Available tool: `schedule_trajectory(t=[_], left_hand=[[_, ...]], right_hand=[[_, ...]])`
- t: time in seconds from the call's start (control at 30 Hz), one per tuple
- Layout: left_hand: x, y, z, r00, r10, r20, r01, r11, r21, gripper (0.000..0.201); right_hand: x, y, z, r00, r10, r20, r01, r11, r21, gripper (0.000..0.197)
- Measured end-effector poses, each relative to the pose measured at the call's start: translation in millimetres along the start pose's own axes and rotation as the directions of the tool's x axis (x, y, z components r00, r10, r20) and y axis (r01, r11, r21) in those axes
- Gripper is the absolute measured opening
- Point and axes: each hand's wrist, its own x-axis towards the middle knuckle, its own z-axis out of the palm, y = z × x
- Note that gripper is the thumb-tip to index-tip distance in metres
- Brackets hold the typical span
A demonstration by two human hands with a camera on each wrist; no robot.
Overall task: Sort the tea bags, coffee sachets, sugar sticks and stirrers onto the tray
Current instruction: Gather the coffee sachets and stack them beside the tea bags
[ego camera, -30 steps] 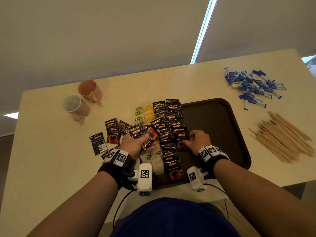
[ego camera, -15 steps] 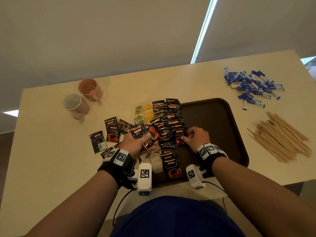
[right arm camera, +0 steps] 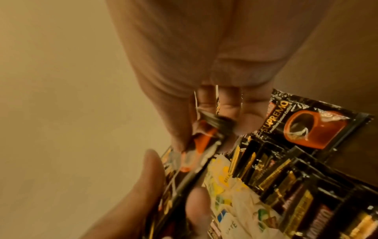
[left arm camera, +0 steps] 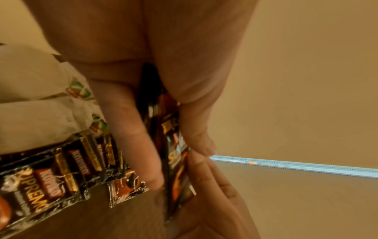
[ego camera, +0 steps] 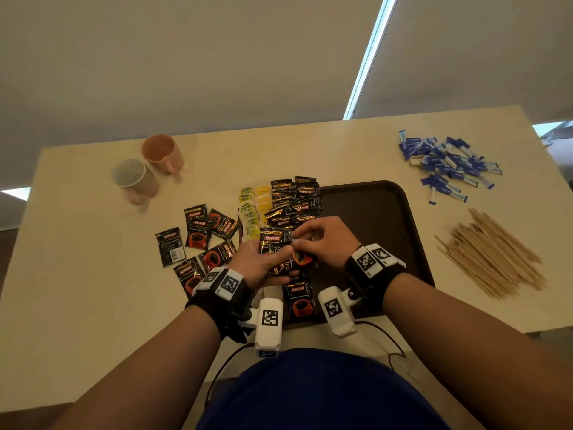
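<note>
Both hands are meeting at frame centre, above the near left part of the brown tray (ego camera: 400, 212); the left hand (ego camera: 260, 262) is gripping a small stack of coffee sachets (ego camera: 274, 249), long axis running from lower frame to upper frame, brand end uppermost; the right hand (ego camera: 325, 243) is pinching a sachet at that stack's right edge. Further sachets are lying in an overlapping column (ego camera: 294, 200) along the tray's left side; tea bags (ego camera: 251, 212) are lying just left of it; sugar sticks (ego camera: 446, 166) are lying upper right, stirrers (ego camera: 490, 252) right, both off the tray.
</note>
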Motion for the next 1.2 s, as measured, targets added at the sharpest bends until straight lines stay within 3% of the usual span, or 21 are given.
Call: schedule_trajectory(t=[0.17, 0.23, 0.33, 0.43, 0.57, 0.7, 1.07, 1.2], left_hand=[[-5, -3, 6, 0.998, -0.063, -0.019, 0.057, 0.972, -0.228, 0.026], [-4, -2, 6, 0.998, -0.038, -0.053, 0.025, 0.972, -0.232, 0.020], [-4, 0, 3, 0.995, 0.003, -0.104, -0.023, 0.983, -0.184, 0.021], [-2, 0, 0, 0.991, 0.016, -0.136, -0.037, 0.988, -0.147, 0.024], [-1, -1, -4, 0.987, 0.037, -0.157, -0.054, 0.993, -0.102, 0.023], [-3, -4, -8, 0.987, 0.020, -0.161, -0.037, 0.994, -0.101, 0.022], [0, -8, -15, 0.986, 0.015, -0.168, -0.034, 0.993, -0.110, 0.019], [2, -8, -15, 0.986, 0.011, -0.167, -0.032, 0.992, -0.121, 0.018]], right_hand=[[-7, 16, -6, 0.995, 0.093, 0.023, -0.094, 0.995, 0.017, 0.019], [-11, 23, -10, 0.987, 0.158, 0.000, -0.156, 0.978, 0.136, 0.016], [-13, 39, -16, 0.939, 0.334, -0.077, -0.280, 0.877, 0.390, 0.013], [-12, 65, -22, 0.887, 0.419, -0.193, -0.339, 0.876, 0.344, 0.014], [-16, 83, -19, 0.835, 0.501, -0.230, -0.437, 0.856, 0.277, 0.014], [-15, 89, -10, 0.825, 0.502, -0.260, -0.463, 0.863, 0.200, 0.013], [-2, 80, 2, 0.790, 0.539, -0.293, -0.464, 0.837, 0.289, 0.011], [1, 80, 4, 0.797, 0.492, -0.349, -0.496, 0.864, 0.084, 0.016]])
